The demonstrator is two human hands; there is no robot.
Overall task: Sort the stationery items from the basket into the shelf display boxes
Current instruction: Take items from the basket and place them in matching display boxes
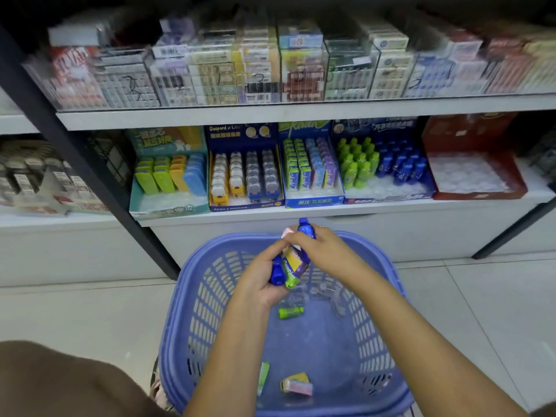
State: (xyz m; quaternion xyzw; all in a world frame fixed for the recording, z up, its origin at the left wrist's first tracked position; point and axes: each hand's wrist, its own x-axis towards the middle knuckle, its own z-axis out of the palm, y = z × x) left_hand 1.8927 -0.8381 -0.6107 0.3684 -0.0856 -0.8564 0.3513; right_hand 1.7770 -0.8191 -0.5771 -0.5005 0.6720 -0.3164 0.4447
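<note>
One bottle (277, 274), packet (292, 265): left hand (261, 283) | other bottle (306, 229): right hand (325, 251) | above basket (374, 299)

Bright, even light; upper shelf stock (270, 70) blurred, display boxes (314, 201) sharper; corners dark, edges bent.

Blue slotted plastic basket (388, 266), in front of the lower shelf. On its bottom lie a green bottle-shaped item (290, 313) on its side, a pink-and-yellow pack (298, 385) and a flat green pack (263, 377). Above it, the left hand (261, 281) holds a blue bottle-shaped item (277, 272) and a green-purple pack (293, 266). The right hand (325, 251) grips a second blue bottle-shaped item (306, 228). The dark blue display box (388, 194) holds green and blue bottle shapes upright.
</note>
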